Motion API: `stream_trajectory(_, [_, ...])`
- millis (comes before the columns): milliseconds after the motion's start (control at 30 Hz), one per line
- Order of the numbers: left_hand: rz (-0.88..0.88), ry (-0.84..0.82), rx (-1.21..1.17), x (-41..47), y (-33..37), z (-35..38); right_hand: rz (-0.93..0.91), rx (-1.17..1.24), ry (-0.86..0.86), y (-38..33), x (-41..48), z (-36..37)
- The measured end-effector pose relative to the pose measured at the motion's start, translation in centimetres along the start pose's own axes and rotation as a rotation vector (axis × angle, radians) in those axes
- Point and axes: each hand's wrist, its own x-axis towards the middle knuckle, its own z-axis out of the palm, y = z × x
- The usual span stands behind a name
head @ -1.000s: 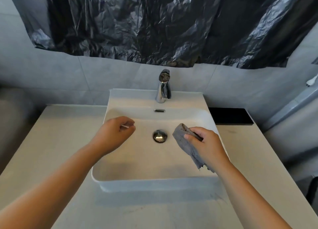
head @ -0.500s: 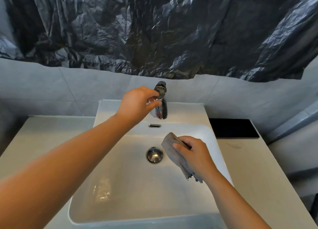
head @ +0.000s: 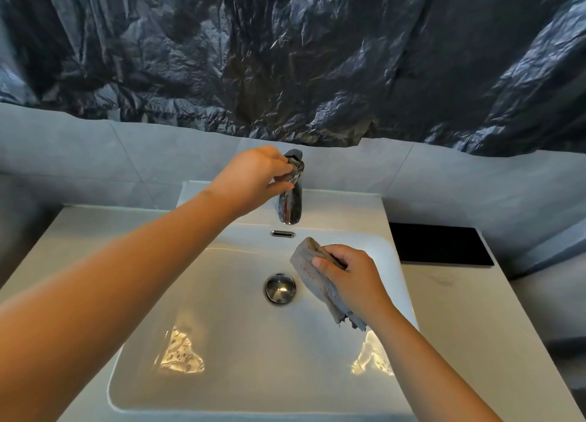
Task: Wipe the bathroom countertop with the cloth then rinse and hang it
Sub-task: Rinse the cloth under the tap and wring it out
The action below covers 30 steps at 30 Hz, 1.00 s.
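Over the white basin near its back edge: soft, light grey cloth bunched in right hand, fingers clamped mid-fold; left hand pinching faucet lever.

Grey tile wall behind. Big crinkly black plastic sheet hangs above. Bright light spots shine below.

The tap is showing as polished chrome metal, mirroring its surroundings. The drain plug is looking like brushed metal, duller than the tap. The basin is gleaming as glossy white ceramic, throwing back bright patches of light. The cloth is appearing as grey, nubbly, matt fabric, frayed at its lower end. The counter is reading as smooth, pale and matt. The sheet above is crinkling as shiny black plastic. The wall tiles are looking matt grey.
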Motion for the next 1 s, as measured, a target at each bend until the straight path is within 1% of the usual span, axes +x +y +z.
stream_trajectory(100, [-0.006,0.019,-0.002,0.8,0.2,-0.2,-0.006,0.005,-0.012,-0.3,0.6,-0.1])
stream_trajectory(233, [-0.050,-0.071,0.056,2.8,0.0,-0.9,-0.006,0.021,-0.004,0.0,1.2,-0.2])
stream_trajectory(267, [-0.057,-0.082,0.056,2.9,0.1,-0.9,0.007,0.038,0.001,0.1,1.4,-0.1])
stream_trajectory(300, [-0.076,-0.060,0.025,2.6,0.3,-0.7,0.030,0.063,0.002,0.3,1.6,0.0])
stream_trajectory(333, [-0.111,0.002,-0.035,2.1,0.5,-0.4,0.060,0.090,0.000,0.5,1.7,0.2])
stream_trajectory(400, [-0.211,0.215,-0.152,0.1,1.1,0.3,0.130,0.128,-0.011,0.8,2.2,0.8])
stream_trajectory(467, [-0.385,0.419,-0.304,-2.9,1.5,1.5,0.182,0.142,-0.026,0.9,2.9,1.4])
stream_trajectory(500, [-0.501,0.444,-0.392,-4.5,1.4,2.4,0.196,0.140,-0.038,0.9,3.3,1.7])
stream_trajectory(533, [-0.612,0.392,-0.466,-6.1,1.1,3.5,0.204,0.136,-0.053,0.8,3.7,2.0])
stream_trajectory(567, [-0.691,0.287,-0.527,-7.7,0.8,4.8,0.209,0.132,-0.073,0.7,4.1,2.3])
stream_trajectory(633, [-0.770,0.053,-0.651,-10.3,0.3,7.0,0.210,0.125,-0.121,0.4,4.9,2.9])
stream_trajectory(700, [-0.807,-0.101,-0.748,-11.6,0.2,8.2,0.209,0.125,-0.155,0.2,5.5,3.6])
stream_trajectory(833, [-0.846,-0.170,-0.960,-11.2,0.6,9.3,0.227,0.137,-0.187,0.3,6.1,4.5])
stream_trajectory(900, [-0.904,-0.158,-0.992,-10.5,0.4,9.5,0.303,0.190,-0.189,0.3,6.1,4.6])
stream_trajectory(933, [-0.939,-0.132,-1.013,-10.2,0.1,9.5,0.365,0.278,-0.199,0.4,6.2,4.6])
stream_trajectory(1000, [-0.993,-0.063,-1.073,-9.7,-0.3,9.5,0.482,0.536,-0.239,0.7,6.1,4.4])
